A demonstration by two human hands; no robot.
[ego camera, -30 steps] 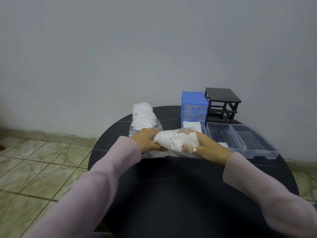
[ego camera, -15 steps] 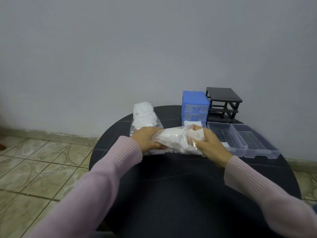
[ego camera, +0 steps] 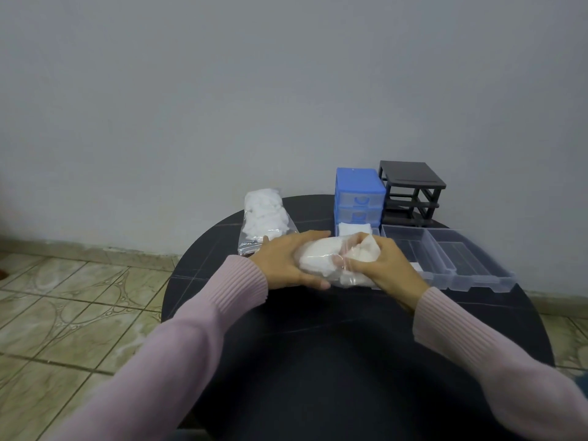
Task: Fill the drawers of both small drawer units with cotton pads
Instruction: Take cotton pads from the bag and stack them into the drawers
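My left hand [ego camera: 286, 265] holds the left end of a clear plastic bag of cotton pads [ego camera: 321, 264] over the round black table [ego camera: 318, 361]. At the bag's right end, my right hand [ego camera: 385, 268] has fingers inside the opening and pinches white pads [ego camera: 366, 251]. Behind the bag, a clear drawer [ego camera: 354, 230] holding white pads sits before the blue drawer unit [ego camera: 359, 195]. The black drawer unit [ego camera: 410, 192] stands empty of drawers. Two clear drawers [ego camera: 423, 253] [ego camera: 477, 265] lie side by side to the right.
A second bag of cotton pads [ego camera: 264, 214] lies at the table's far left edge. A grey wall rises close behind the units. Tiled floor [ego camera: 63, 307] shows to the left of the table.
My right hand has moved over the bag's right end and its fingers have gone into the opening, gathering pads. My left hand shifted slightly along the bag's left end.
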